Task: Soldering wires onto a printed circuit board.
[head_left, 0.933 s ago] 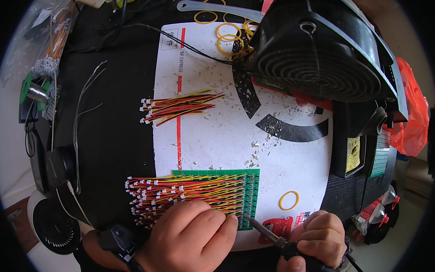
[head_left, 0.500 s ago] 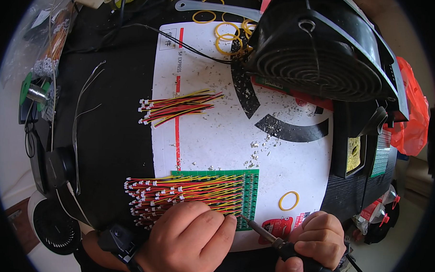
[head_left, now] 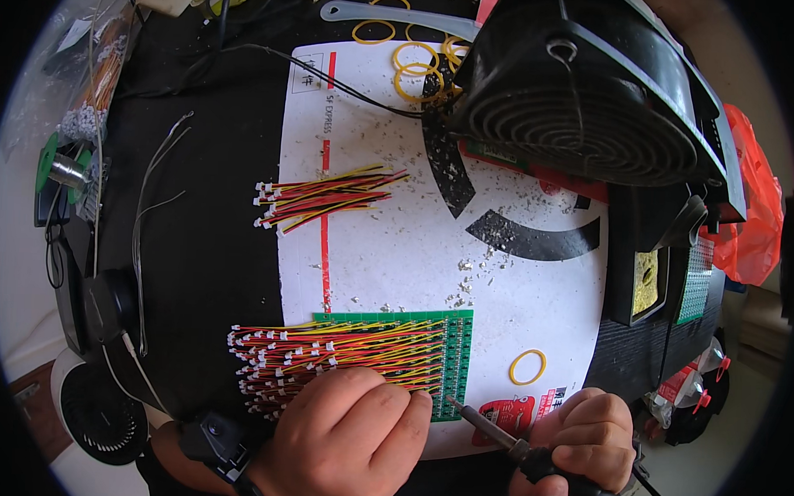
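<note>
My left hand (head_left: 351, 439) is closed over the lower part of a green circuit board (head_left: 393, 317), its fingertips pressed onto thin red, black and yellow wires (head_left: 367, 352). Those wires lie in a dense row across the board, white plugs at their left ends. Exactly which wires the fingers pinch is hidden. In my right hand (head_left: 582, 451) is a soldering iron (head_left: 508, 440), held by its dark handle and slanting up to the left. Its tip is over the board's right part, just right of my left fingertips; contact cannot be made out.
Above the board, a loose bundle of plugged wires (head_left: 324, 197) lies on the white sheet (head_left: 379, 265), among scattered solder bits. A black fan (head_left: 586, 106) stands at the far right, near a yellow sponge (head_left: 646, 281). A solder spool (head_left: 66, 169) sits at left; one rubber band (head_left: 527, 367) lies right.
The soldering iron's tip has shifted slightly right, away from my left fingertips, and my right hand has moved a little right with it. My left hand stays in place.
</note>
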